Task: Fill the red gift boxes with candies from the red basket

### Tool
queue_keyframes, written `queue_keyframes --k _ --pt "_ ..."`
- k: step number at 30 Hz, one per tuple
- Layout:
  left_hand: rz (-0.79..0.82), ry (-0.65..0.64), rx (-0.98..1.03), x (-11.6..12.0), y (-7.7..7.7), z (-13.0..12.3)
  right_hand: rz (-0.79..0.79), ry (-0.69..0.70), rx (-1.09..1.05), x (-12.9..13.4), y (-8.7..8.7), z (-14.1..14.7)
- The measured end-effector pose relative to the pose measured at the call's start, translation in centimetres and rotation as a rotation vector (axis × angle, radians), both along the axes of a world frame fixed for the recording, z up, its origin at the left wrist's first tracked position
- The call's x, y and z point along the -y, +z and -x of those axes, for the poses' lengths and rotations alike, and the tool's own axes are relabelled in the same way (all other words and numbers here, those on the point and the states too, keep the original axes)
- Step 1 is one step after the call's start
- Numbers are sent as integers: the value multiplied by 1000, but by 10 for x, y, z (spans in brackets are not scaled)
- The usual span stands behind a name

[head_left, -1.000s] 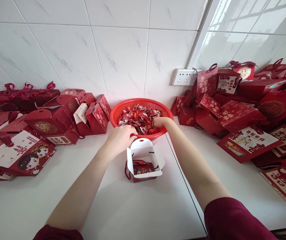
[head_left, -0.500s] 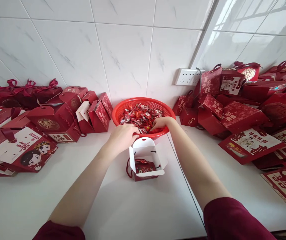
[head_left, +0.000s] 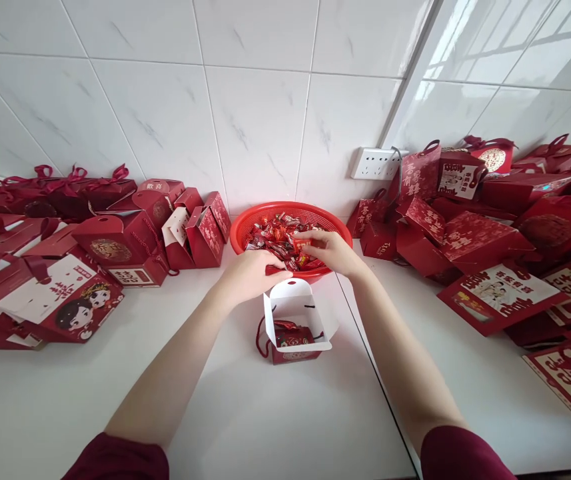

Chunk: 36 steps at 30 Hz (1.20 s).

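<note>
A red plastic basket full of red-wrapped candies stands against the wall. My right hand is over the basket's right part, thumb and fingers round a small red candy packet. At the basket's front left edge is my left hand, its thumb stretched out toward the right; its fingertips are hidden behind the rim side, so what they hold cannot be made out. Just in front, an open small box with a white inside and a dark red cord holds red-wrapped items.
Red gift boxes crowd the left side of the white table. More boxes and bags are piled on the right. A socket strip with a cable is on the tiled wall.
My right hand has lifted a little out of the candies with a red packet between its fingers. My left hand remains at the basket's front edge. The view has shifted slightly.
</note>
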<state>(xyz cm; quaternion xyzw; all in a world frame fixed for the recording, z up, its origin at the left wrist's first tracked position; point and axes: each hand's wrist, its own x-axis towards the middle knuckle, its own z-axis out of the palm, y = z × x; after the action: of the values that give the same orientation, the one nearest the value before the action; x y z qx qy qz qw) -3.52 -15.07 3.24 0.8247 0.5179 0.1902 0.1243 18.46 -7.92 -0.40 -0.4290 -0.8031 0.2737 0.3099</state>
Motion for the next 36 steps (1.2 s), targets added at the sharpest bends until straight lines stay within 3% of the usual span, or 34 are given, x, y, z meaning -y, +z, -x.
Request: queue_keyframes --k 3,7,10,16,24,28,31,33,36 --pt "119 -17 329 9 8 -4 128 210 -371 34 11 1" --pt "167 -26 483 24 18 -11 274 326 -608 66 31 1" --pt "181 -72 466 32 25 -12 325 374 -618 80 40 -1" --pt "122 -103 420 36 33 -6 423 315 -527 84 42 -8" --pt "357 -213 598 33 34 -1 519 343 -446 85 45 -10" --pt "307 -177 613 30 33 -1 339 275 -401 87 43 -11" --pt "287 -132 678 26 31 1 -1 100 -340 88 39 -11" --pt "370 -114 736 24 30 2 -268 15 -285 89 36 -11" --pt "550 -176 753 24 30 1 -526 45 -200 90 35 -11"
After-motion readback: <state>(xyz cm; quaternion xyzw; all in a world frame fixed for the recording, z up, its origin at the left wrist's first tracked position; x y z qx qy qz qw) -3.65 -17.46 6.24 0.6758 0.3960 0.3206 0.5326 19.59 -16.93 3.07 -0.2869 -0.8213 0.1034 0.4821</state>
